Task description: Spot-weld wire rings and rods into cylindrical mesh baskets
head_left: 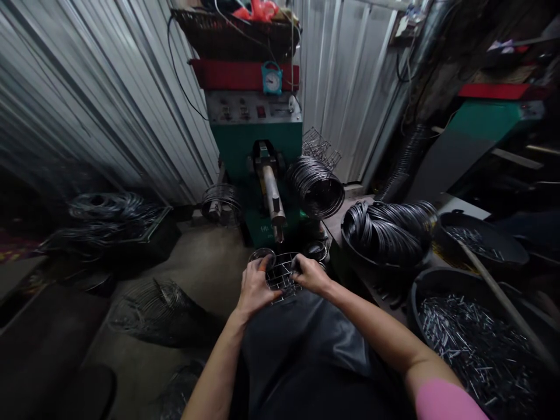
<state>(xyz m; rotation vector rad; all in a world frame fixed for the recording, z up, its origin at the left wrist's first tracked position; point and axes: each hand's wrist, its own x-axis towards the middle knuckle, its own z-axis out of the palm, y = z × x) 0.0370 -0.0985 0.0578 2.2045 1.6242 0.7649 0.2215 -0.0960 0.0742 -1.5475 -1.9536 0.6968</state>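
A small wire rack (283,267) of crossed metal rods is held between my hands, just above the dark apron on my lap. My left hand (255,286) grips its left side, thumb near the lower edge and fingers at the upper left. Closed on the rack's right side is my right hand (311,274), with dark-tipped fingers. Right ahead stands a green machine (234,140), whose metal arm (272,189) points down toward the rack. A round wire ring (262,254) shows by my left fingers.
Wire rings (317,186) hang right of the machine arm; more rings (221,201) are at its left. A tub of wire rings (385,233) and a tub of short metal rods (472,344) stand at right. A wire bundle (153,309) lies on the floor at left.
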